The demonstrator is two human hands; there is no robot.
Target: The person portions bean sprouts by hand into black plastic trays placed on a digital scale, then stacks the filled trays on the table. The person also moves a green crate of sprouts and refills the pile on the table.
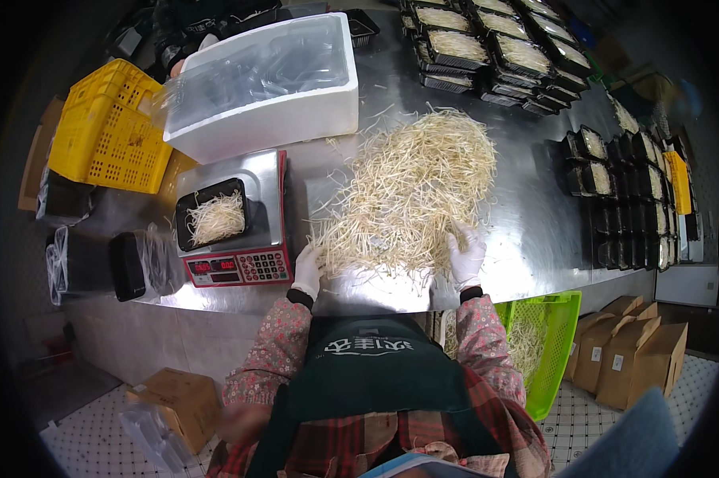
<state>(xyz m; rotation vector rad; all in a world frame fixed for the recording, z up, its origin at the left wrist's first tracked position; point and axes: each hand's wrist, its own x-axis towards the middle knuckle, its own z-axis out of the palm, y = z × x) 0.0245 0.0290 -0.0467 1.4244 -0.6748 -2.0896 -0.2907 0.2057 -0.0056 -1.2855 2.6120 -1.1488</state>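
Note:
A large loose heap of bean sprouts point(415, 183) lies spread on the steel table in front of me. At its near left edge, my white-gloved left hand point(308, 268) touches the outer sprouts with its fingers stretched forward. My right hand point(466, 256), gloved alike, rests against the heap's near right edge, its fingers apart and partly among the strands. Left of the heap stands a red digital scale point(252, 268) with a steel pan. On that pan sits a black tray point(186, 225) with a portion of sprouts point(218, 218) in it.
A white foam box point(276, 111) of clear plastic lids stands behind the scale, beside a yellow crate point(121, 127). Stacked packed trays point(455, 48) fill the far right, with more black trays point(618, 231) nearer. A green basket point(562, 342) stands below the table's edge at right.

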